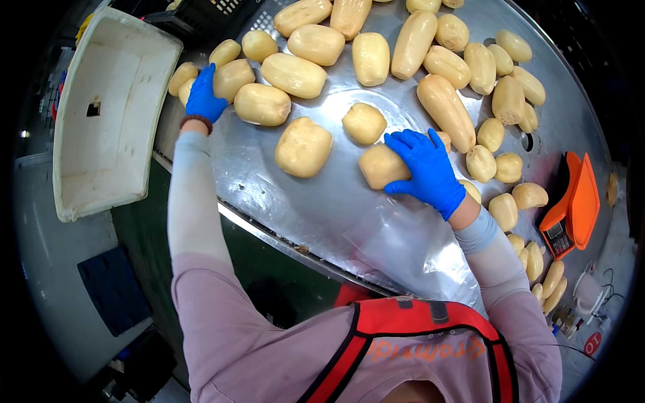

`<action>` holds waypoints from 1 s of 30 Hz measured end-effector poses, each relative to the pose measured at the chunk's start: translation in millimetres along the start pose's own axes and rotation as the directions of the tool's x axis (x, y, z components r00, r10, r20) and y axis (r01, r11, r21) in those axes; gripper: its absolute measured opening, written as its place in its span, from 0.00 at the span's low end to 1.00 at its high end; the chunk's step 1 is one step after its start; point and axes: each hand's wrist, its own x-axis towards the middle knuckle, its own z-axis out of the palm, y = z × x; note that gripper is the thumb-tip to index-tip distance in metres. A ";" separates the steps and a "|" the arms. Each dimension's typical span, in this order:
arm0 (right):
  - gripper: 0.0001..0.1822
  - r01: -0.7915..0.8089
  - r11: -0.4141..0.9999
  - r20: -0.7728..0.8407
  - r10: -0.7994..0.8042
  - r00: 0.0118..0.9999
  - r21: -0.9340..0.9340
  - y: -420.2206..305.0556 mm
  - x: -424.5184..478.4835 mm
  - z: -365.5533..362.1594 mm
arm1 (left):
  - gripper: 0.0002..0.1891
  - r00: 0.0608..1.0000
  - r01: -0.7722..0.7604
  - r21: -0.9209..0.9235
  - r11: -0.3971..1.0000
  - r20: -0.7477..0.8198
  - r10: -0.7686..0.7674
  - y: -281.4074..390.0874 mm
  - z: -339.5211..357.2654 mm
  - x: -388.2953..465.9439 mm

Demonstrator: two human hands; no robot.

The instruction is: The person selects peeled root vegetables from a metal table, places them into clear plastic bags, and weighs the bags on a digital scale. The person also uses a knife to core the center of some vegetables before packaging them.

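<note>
My right hand [426, 169], in a blue glove, is curled over a short peeled lotus root section [381, 168], with the thumb on its near side and the fingers over its far side. A smaller round section [364, 123] sits just beyond it, and a thick blocky one [304, 147] lies to its left. At the left end of the metal table, my gloved left hand [205, 98] is between a small pale section [185, 91] and a stubby one [234, 80]. Its fingers point away from me, and its palm side is hidden.
A white foam box [108, 111] stands left of the steel table [302, 211]. Several lotus root sections [446, 111] spread across the back and right side. An orange digital scale [569, 206] stands at the right. A black plastic crate [196, 20] is at the far left.
</note>
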 end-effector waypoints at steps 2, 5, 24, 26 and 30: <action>0.42 -0.046 0.999 0.002 0.046 0.999 -0.025 4.8 0.2 -3.3 | 0.50 0.993 0.020 -0.018 1.000 0.120 -0.018 -13.7 10.1 0.6; 0.41 -0.068 0.998 -0.022 0.068 0.997 0.006 13.8 5.5 -11.8 | 0.56 0.875 0.218 0.280 0.935 0.368 -0.314 46.9 -13.6 28.1; 0.48 -0.090 0.924 0.198 0.016 0.980 0.371 -84.8 50.4 46.2 | 0.53 0.950 0.202 0.065 0.977 0.228 -0.211 151.9 -23.6 -75.4; 0.51 -0.170 0.837 0.151 0.106 0.983 0.520 -93.5 36.0 60.1 | 0.54 0.926 0.281 0.067 0.957 0.243 -0.289 170.0 -27.7 -80.4; 0.52 -0.244 0.527 0.155 0.207 0.966 0.814 -97.8 22.5 80.8 | 0.52 0.897 0.342 -0.002 0.940 0.300 -0.326 193.0 -38.2 -94.6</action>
